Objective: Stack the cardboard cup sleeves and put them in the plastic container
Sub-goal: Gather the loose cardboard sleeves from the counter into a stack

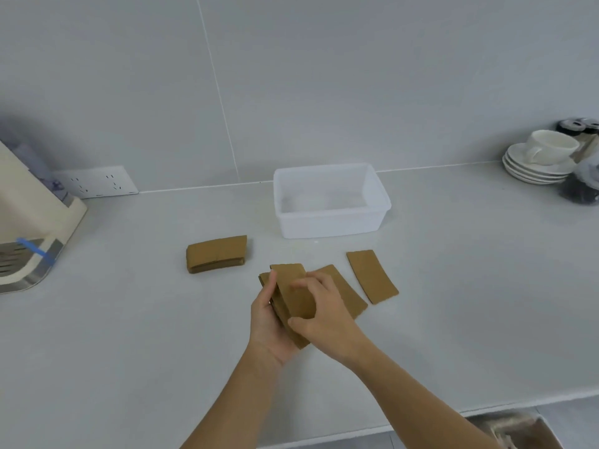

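**Both hands on a small sleeve stack, container empty behind**

Left hand [270, 322] sits palm-up just above the surface [129, 335], fingers curled round the left edge of a small stack of sleeves [291, 293] — grip closed on it from below and the side. Right hand [324, 314] comes over the top of the same stack: thumb at the near edge, fingers spread flat on the upper sleeve, pressing or squaring it. How many sleeves are in the held stack is hard to tell; several edges show fanned at the far-left corner.

Stack is tilted, long side running away from the person and a little left. Its near end lies in the left palm, its far end sticks out past both hands.

Loose sleeves on the surface:
- one flat sleeve [348, 293] just right of the hands, partly hidden under the right hand
- another flat sleeve [372, 276] further right, lying apart from it, angled the same way
- a finished stack [216, 253] to the left and further back, well apart from the hands

Plastic container [330, 218] stands behind all the sleeves, near the wall, open top, translucent white — nothing brown visible inside.

Edges of view: a cream machine [29, 222] at far left, a wall socket [97, 182] beside it, a cup on stacked saucers [539, 157] at far right.
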